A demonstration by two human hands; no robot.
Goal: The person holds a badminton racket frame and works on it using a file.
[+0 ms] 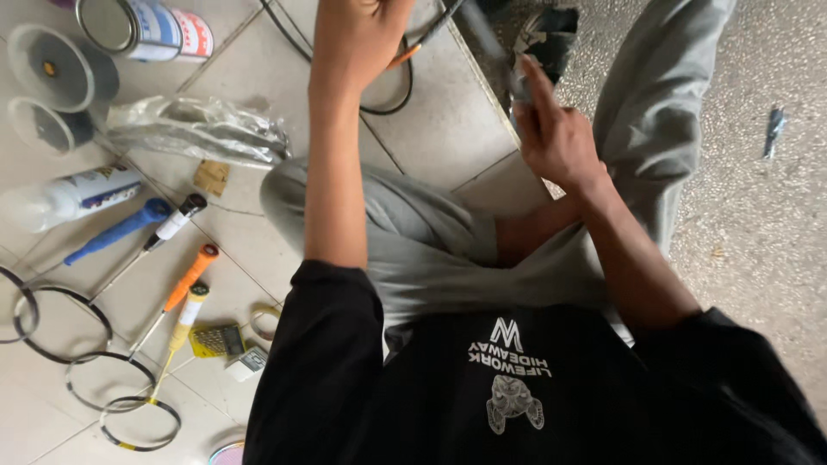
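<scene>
Nearest you, badminton rackets (164, 301) with orange, yellow and blue grips lie on the tiled floor (431, 129) beside your left knee. Farther out, your right hand (556, 129) has its fingers closed on a blurred grey handle (500, 52), forefinger extended. Farthest, your left hand (357, 34) reaches the top edge near an orange-tipped shaft (413, 47); whether its fingers grip it is not visible.

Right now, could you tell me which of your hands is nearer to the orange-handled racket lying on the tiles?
Left. The left hand is raised up past the knee, on the same side as the orange-handled racket; the right hand is further away, across the lap.
</scene>
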